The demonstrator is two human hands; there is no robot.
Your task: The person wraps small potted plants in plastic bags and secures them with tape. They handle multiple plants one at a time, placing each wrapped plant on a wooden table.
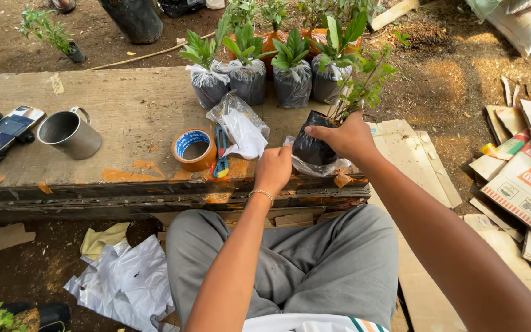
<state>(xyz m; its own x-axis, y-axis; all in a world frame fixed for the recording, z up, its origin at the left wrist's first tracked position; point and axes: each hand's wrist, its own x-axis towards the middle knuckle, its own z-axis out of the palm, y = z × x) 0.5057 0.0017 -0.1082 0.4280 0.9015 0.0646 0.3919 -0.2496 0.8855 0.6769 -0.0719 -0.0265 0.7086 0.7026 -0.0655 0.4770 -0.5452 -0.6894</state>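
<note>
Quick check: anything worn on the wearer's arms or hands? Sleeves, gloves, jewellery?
Both forearms are bare: no sleeves in view, no gloves. The left hand has a thin gold-coloured bracelet at the wrist. The right hand and its wrist show nothing worn. No rings are visible.

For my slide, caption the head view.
Both hands, left hand and right hand, wrap a seedling's black bag in clear plastic on a wooden bench.
</note>
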